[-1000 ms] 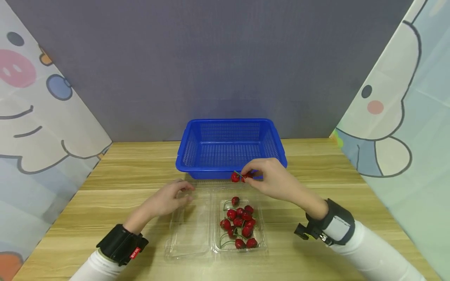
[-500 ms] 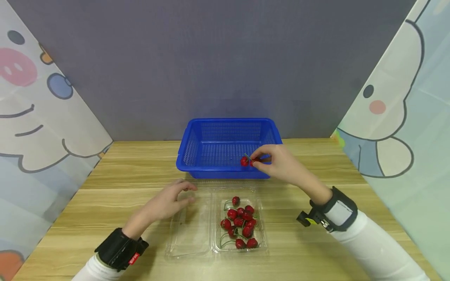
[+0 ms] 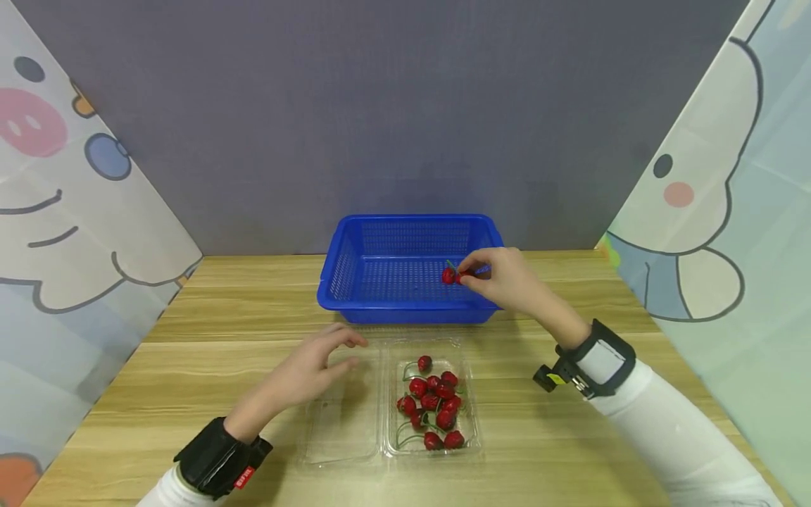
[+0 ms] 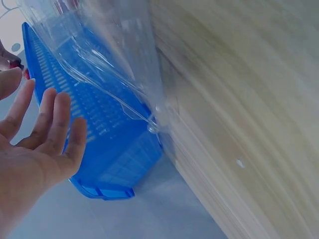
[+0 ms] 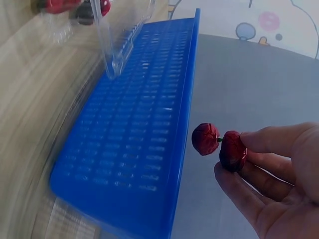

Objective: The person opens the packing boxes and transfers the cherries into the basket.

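My right hand (image 3: pixel 507 278) pinches one of a pair of red cherries (image 5: pixel 233 151) joined by a green stem; the other cherry (image 5: pixel 205 139) hangs beside the fingertips. In the head view the pair overlaps the right part of the blue basket (image 3: pixel 415 305), and the right wrist view has it higher than the rim. Over the lid half of a hinged clear plastic box (image 3: pixel 345 451), my left hand (image 3: pixel 310 370) hovers with relaxed fingers and holds nothing. Several red cherries with green stems (image 3: pixel 431 401) lie in the box's right half.
The box lies on a wood-grain table (image 3: pixel 253 296), just in front of the basket. A grey panel (image 3: pixel 405 127) stands behind the basket. Cartoon-printed panels (image 3: pixel 697 211) rise along both sides.
My right hand has carried the cherry pair forward and slightly right, from the basket's front rim to over its inside. My left hand has shifted slightly right.
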`<action>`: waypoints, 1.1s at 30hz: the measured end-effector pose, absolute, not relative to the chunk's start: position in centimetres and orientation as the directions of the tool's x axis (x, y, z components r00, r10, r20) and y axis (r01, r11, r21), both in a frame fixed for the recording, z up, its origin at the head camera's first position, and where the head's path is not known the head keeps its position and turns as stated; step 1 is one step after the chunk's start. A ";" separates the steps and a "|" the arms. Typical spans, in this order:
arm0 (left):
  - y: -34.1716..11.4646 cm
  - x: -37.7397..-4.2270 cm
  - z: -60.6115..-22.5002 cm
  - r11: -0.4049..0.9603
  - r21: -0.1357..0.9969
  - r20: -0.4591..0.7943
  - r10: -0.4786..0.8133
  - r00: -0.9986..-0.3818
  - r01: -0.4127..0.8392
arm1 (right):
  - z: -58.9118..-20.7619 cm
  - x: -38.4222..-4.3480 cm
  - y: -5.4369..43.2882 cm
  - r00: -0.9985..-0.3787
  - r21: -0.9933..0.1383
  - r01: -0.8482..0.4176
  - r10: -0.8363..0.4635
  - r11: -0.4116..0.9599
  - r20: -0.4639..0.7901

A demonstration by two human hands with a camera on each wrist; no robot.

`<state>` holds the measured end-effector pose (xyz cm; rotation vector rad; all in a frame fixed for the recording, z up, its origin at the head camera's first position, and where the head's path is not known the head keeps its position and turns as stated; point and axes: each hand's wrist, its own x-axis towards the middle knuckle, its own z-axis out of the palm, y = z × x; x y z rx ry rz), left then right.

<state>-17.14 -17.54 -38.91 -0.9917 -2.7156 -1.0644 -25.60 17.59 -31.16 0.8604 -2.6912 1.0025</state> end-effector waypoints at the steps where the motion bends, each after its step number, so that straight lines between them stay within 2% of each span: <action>1: -17.4 -17.1 -38.9 0.549 0.588 0.281 0.551 -0.786 0.595 | -31.2 -25.8 17.6 -0.827 -0.553 -0.559 -0.462 0.618 0.321; 6: -16.7 -16.7 -38.7 0.538 0.577 0.272 0.584 -0.765 0.615 | -31.2 -26.6 18.1 -0.832 -0.510 -0.555 -0.453 0.657 0.321; 24: -14.4 -15.5 -38.3 0.415 0.494 0.335 0.720 -0.607 0.764 | -30.8 -28.5 18.3 -0.837 -0.403 -0.547 -0.470 0.733 0.281; 33: -13.4 -15.0 -38.0 0.444 0.498 0.237 0.757 -0.610 0.745 | -30.9 -28.9 18.2 -0.847 -0.398 -0.531 -0.465 0.748 0.258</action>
